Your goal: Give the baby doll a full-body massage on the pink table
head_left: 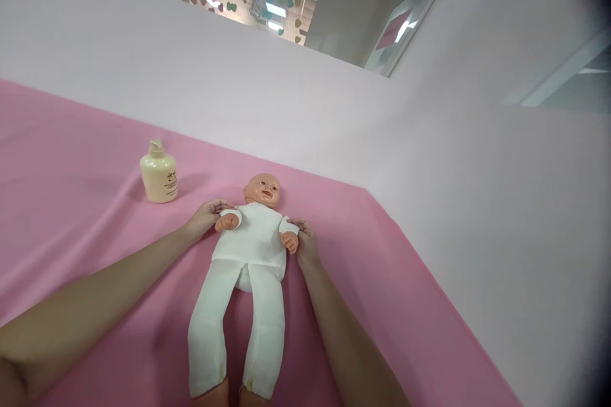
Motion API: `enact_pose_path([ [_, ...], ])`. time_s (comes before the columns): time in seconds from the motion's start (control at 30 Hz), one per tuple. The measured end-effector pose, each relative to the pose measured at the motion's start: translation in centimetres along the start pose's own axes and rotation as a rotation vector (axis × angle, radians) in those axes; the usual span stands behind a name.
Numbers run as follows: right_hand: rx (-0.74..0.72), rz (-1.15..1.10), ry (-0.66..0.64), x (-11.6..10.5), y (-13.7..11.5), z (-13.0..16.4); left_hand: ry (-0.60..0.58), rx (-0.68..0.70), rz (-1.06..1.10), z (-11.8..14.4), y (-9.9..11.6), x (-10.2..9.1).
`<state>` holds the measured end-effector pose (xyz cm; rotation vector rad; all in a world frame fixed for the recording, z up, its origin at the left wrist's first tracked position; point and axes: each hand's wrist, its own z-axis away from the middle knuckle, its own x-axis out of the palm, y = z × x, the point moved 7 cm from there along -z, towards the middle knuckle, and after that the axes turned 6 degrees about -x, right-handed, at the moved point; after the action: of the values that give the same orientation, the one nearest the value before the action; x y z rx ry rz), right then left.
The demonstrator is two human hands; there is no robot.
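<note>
A baby doll (252, 235) lies on its back on the pink cloth, its head toward the wall and its feet toward me. It has a white cloth body and legs, with a bare plastic head, hands and feet. My left hand (209, 213) is closed at the doll's arm on the left, fingers reaching up by the shoulder. On the other side, my right hand (307, 241) grips the doll's other arm near the sleeve end. Part of the fingers of both hands is hidden behind the doll's arms.
A cream pump bottle (159, 175) stands upright on the pink cloth (71, 159), left of the doll's head. White walls (305, 114) rise behind and to the right. A window (267, 0) above shows ceiling lights and hanging coloured shapes.
</note>
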<state>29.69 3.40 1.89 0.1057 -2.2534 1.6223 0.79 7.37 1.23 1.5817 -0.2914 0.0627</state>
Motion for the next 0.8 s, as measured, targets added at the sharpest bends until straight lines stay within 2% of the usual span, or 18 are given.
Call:
enact_pose_path([
  [0.23,-0.063,0.248,0.056,0.2,-1.1,0.8,-0.010,0.046,-0.067,0.4,0.4,0.4],
  [0.43,-0.122,0.395,0.007,0.5,-1.6,1.0,0.068,0.187,-0.407,1.0,1.1,0.3],
  [0.63,-0.118,0.523,0.016,0.0,-1.4,1.0,0.122,0.193,-0.506,1.5,1.9,0.5],
  [0.8,-0.088,0.590,0.018,0.0,-1.1,0.9,0.152,0.176,-0.556,1.1,1.2,-0.1],
])
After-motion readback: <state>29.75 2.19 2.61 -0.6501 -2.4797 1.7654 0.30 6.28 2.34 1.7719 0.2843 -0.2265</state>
